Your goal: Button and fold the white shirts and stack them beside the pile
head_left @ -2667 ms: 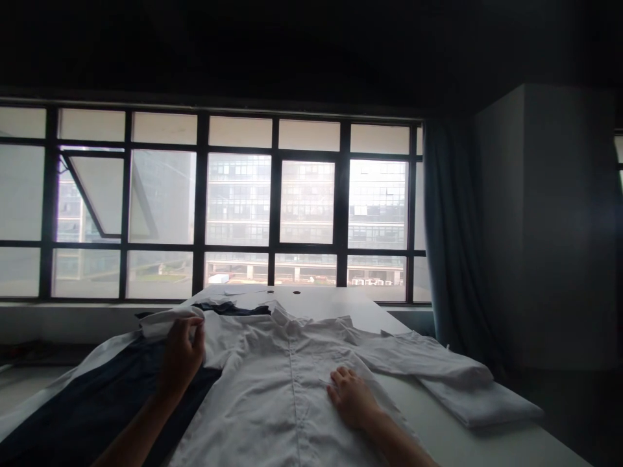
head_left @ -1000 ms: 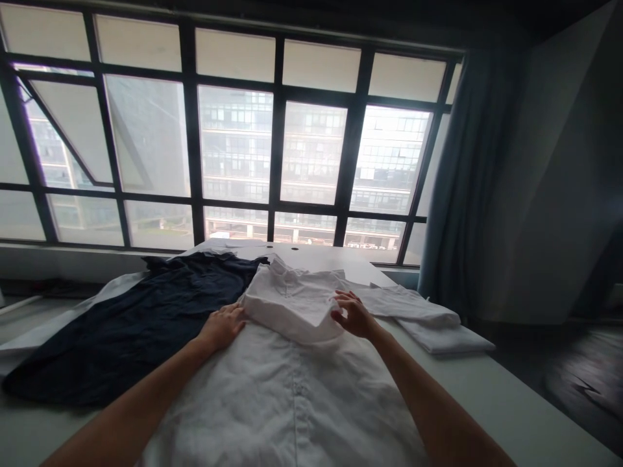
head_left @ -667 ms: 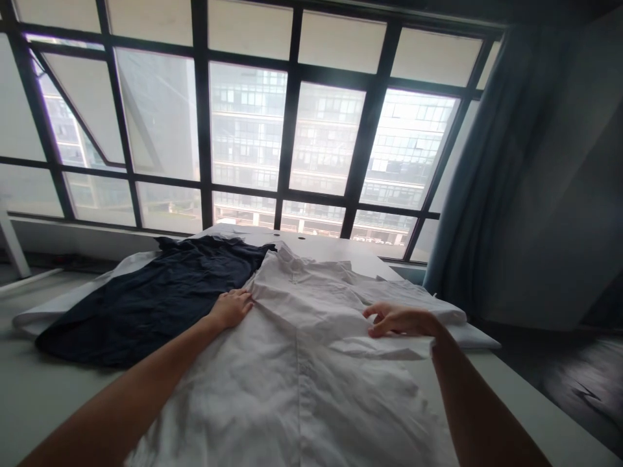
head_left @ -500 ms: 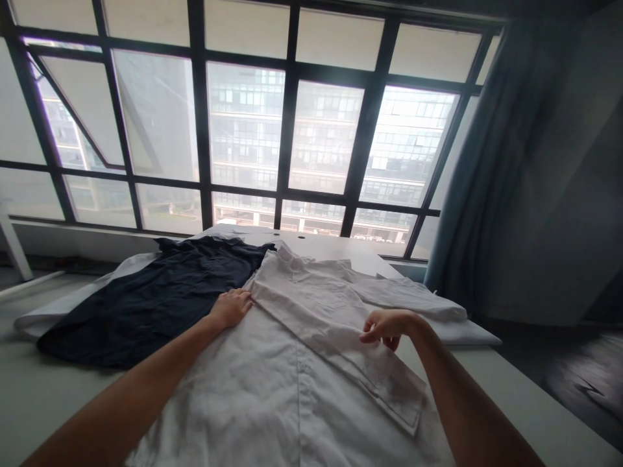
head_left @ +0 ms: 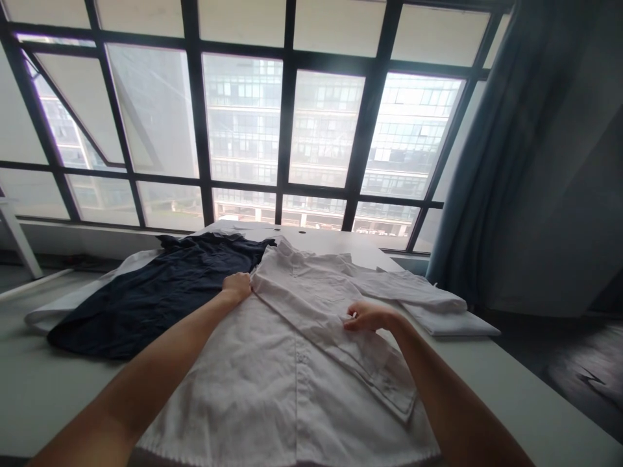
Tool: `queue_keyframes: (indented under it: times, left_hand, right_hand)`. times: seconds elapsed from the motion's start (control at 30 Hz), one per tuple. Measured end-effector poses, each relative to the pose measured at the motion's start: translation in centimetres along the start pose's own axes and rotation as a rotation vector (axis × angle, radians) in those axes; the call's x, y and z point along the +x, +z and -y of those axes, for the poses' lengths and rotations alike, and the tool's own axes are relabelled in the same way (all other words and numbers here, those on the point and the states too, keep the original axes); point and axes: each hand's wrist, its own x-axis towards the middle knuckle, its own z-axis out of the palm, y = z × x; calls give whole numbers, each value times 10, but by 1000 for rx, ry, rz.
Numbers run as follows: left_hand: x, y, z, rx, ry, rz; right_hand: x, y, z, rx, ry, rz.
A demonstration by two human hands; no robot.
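A white long-sleeved shirt point(head_left: 263, 383) lies front up on the table, its button placket running down the middle and its collar at the far end. One sleeve point(head_left: 321, 327) is laid diagonally across the body, cuff toward the lower right. At the shirt's left side, by the top of that sleeve, my left hand point(head_left: 237, 285) is closed on the cloth's edge. My right hand point(head_left: 370, 316) pinches the cloth at the crossing sleeve's upper edge. The other sleeve point(head_left: 413, 290) stretches out to the right.
A dark navy shirt point(head_left: 160, 295) lies to the left, over white cloth point(head_left: 48, 314). Folded white fabric point(head_left: 452, 324) sits near the table's right edge. Beyond the white table point(head_left: 506, 389) are large framed windows point(head_left: 243, 123) and a blue-grey curtain point(head_left: 481, 168).
My left hand has gone from lying on the shirt's edge to closing on it. My right hand has moved a little left along the sleeve. The shirt's lower hem has come into view.
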Motion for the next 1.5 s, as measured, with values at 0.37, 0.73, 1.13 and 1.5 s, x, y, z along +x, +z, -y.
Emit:
queue_keyframes:
  times: [0.37,0.73,1.13,1.5]
  left_hand:
    - [6,-18,42,-18,-108,-60]
    - [12,-4,28,11,-79,-111]
    - [17,-16,11,20,35,-3]
    - [24,44,-85,-113,489,215]
  right_hand:
    - [0,-4,-2,-32,29,35]
    - [-9,-4,4,264,-116,83]
    - [-12,5,10,2,116,275]
    - [-3,12,8,-25,115,237]
